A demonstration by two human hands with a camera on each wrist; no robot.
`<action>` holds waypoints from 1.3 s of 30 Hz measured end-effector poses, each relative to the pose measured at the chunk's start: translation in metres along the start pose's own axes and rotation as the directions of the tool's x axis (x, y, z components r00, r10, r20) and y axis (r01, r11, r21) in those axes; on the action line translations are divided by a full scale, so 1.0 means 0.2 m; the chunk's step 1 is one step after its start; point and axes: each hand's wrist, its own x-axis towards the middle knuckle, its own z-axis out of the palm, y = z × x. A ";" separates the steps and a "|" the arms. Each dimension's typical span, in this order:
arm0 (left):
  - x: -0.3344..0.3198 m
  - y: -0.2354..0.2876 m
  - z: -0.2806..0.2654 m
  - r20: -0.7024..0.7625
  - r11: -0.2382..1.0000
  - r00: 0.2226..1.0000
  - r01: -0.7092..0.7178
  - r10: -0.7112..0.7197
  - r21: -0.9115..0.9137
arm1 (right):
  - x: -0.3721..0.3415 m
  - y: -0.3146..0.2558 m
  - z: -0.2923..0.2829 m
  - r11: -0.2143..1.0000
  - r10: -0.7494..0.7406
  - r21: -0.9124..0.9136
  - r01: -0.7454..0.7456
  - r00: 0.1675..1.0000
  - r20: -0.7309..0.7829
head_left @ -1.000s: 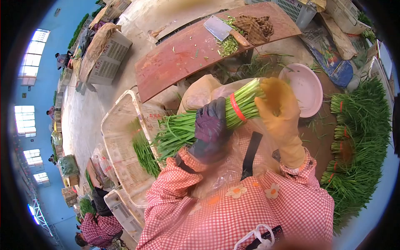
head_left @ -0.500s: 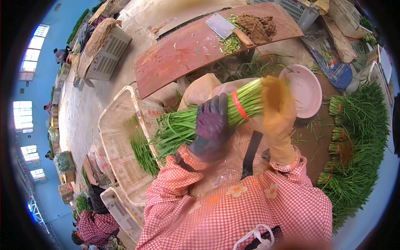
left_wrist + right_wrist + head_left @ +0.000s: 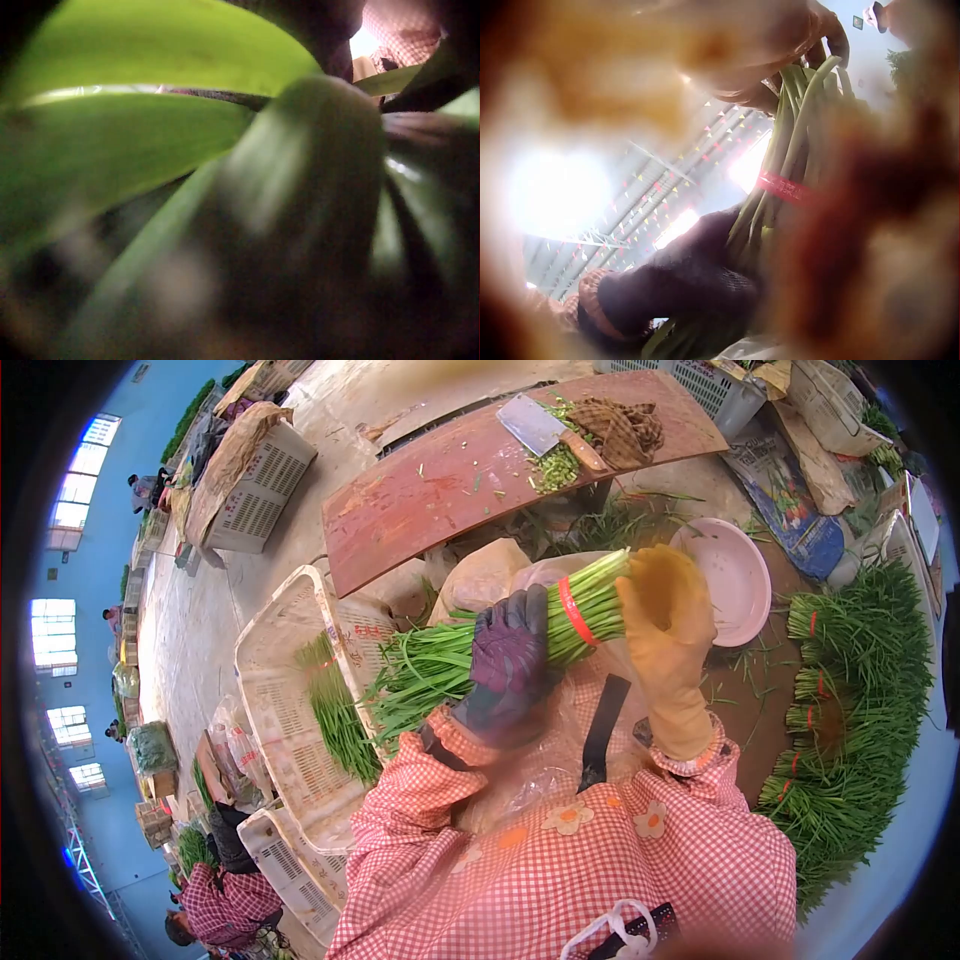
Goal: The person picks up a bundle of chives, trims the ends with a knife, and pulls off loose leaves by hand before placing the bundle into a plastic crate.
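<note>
A bunch of garlic chives (image 3: 600,595) lies across in front of the body, bound by a red band (image 3: 577,610) near its pale stem ends. My left hand (image 3: 508,650), in a dark purple glove, grips it around the leaves just below the band. Blurred green leaves (image 3: 150,142) fill the left wrist view. My right hand (image 3: 672,645), in an orange-yellow glove, is at the stem ends with its fingers curled over them. In the right wrist view the stems (image 3: 795,127) rise from the dark glove through the band to these fingers.
Ahead is a red-brown board (image 3: 430,500) with a cleaver (image 3: 530,425), chopped stems and a brown cloth (image 3: 625,435). A pink basin (image 3: 735,585) stands to the right, above banded chive bunches (image 3: 860,730). On the left a white crate (image 3: 285,700) holds more chives.
The right hand shifts slightly at the stem ends, its fingers back against them now. The left hand keeps its grip, and the bunch stays nearly in place.
</note>
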 end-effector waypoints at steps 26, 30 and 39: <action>0.00 -0.10 -0.03 -0.109 0.977 0.994 -0.033 0.010 -0.212 | -0.33 0.62 -0.56 0.773 0.613 -0.493 -0.400 0.672 0.416; 0.01 -0.15 -0.03 -0.026 0.893 0.997 0.048 -0.067 -0.446 | -0.21 0.41 -0.39 0.925 0.371 -0.069 -0.372 0.854 0.365; 0.03 -0.05 -0.17 0.104 0.500 0.975 0.192 -0.198 -0.845 | -0.08 0.07 -0.16 0.993 0.018 0.108 -0.048 0.965 0.260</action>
